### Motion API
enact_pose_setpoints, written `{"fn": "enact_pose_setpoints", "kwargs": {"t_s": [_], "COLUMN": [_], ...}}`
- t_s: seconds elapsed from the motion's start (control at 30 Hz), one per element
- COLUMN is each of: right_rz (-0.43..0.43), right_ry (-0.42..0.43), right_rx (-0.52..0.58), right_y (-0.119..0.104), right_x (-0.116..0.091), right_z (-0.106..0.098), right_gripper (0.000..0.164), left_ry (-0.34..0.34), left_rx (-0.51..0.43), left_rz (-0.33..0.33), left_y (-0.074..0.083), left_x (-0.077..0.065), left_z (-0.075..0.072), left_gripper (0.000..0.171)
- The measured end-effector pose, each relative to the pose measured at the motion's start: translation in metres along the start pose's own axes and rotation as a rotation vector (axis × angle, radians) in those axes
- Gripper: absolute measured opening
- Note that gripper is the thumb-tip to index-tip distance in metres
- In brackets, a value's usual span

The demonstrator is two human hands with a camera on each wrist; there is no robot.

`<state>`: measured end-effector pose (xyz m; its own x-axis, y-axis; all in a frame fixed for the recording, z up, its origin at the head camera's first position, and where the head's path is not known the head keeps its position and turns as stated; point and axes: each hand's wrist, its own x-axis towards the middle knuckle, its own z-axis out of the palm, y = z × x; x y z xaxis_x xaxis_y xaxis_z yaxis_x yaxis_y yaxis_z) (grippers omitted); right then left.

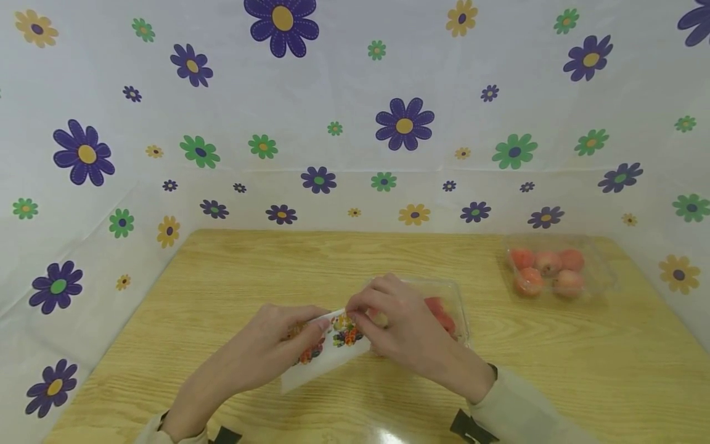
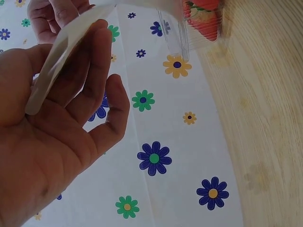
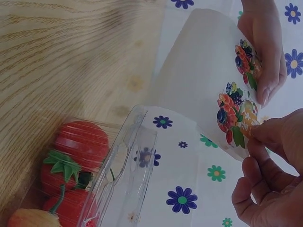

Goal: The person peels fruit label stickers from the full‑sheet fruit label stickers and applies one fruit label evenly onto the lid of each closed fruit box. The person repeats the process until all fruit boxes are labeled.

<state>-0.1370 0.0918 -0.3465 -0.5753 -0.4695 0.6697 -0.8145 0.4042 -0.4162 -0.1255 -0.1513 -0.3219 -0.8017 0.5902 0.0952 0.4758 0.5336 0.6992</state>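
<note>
Gripping sticker sheet [image 1: 324, 365], slanted eight to two o'clock, with left hand [image 1: 265, 346]; pinching with right hand [image 1: 407, 324], nearer box [image 1: 463, 302].

From the head, we look forward and down from the near side, and we are far enough back to see the left hand [image 1: 272, 339], the right hand [image 1: 402, 324], the wooden table [image 1: 233, 271] and the flowered cloth [image 1: 344, 80] on the far side. From the left wrist, we are very close to the left hand, facing the cloth, and our picture is tipped sideways. From the right wrist, we are tipped the other way, with the table on the picture's left. All three of our views share both hands, the white sheet [image 3: 189, 71] and part of the clear box [image 1: 463, 308].
</note>
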Motion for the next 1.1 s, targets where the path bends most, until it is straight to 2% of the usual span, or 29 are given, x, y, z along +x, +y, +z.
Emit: {"fn": "enact_pose_setpoints", "kwargs": {"t_s": [0.27, 0.57, 0.83, 1.1], "right_rz": [0.008, 0.012, 0.017, 0.016], "right_ry": [-0.023, -0.018, -0.015, -0.013], "right_rx": [-0.029, -0.007, 0.001, 0.006], "right_y": [-0.0022, -0.0015, -0.0018, -0.0020], "right_x": [-0.0002, -0.0023, -0.0029, -0.0035], "right_z": [0.0004, 0.0014, -0.0006, 0.0003], "right_gripper": [0.009, 0.010, 0.004, 0.010], "left_ry": [-0.007, -0.007, 0.009, 0.061], "left_rx": [-0.013, -0.017, -0.048, -0.025], "left_rz": [-0.026, -0.040, -0.162, -0.180], "left_y": [-0.0012, -0.0011, 0.0008, -0.0010], "left_x": [-0.0007, -0.0016, -0.0026, -0.0060], "left_z": [-0.0001, -0.0005, 0.0000, -0.0005], "left_gripper": [0.031, 0.033, 0.030, 0.022]}}
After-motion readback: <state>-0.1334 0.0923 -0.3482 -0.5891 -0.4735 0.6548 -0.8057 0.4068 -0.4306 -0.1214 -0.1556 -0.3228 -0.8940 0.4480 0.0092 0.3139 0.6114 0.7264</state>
